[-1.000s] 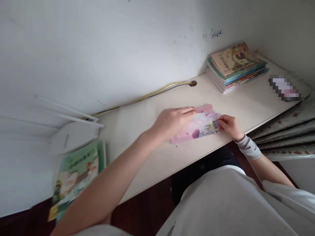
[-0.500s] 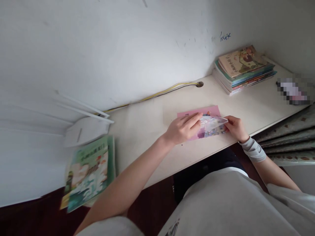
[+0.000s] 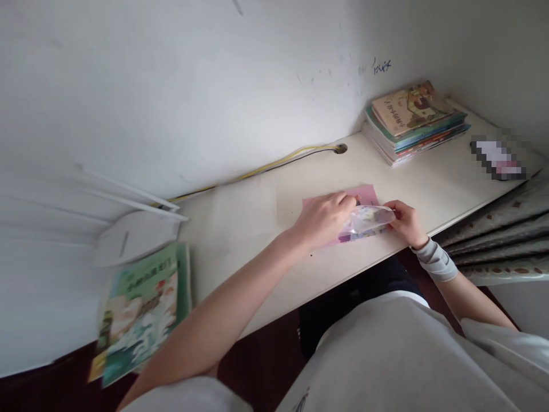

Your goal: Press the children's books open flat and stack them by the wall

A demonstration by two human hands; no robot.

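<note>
A pink book with an illustrated cover lies on the white desk in front of me. Over its lower part a clear plastic sheet bows upward, standing a little away from the cover. My left hand rests above the book's left side, its fingers curled at the sheet's left end. At the right end, my right hand pinches the plastic between thumb and fingers. A grey wrap circles my right wrist. Part of the book is hidden beneath my left hand.
A stack of books stands at the back right, near a blurred-out phone-like object. Green picture books lie at the left end beside a white lamp base. Cables run along the wall into a desk hole.
My left fingers have curled in more over the book, and the clear sheet bulges wider between my hands. My right hand keeps its pinch. The whole view has shifted slightly.
</note>
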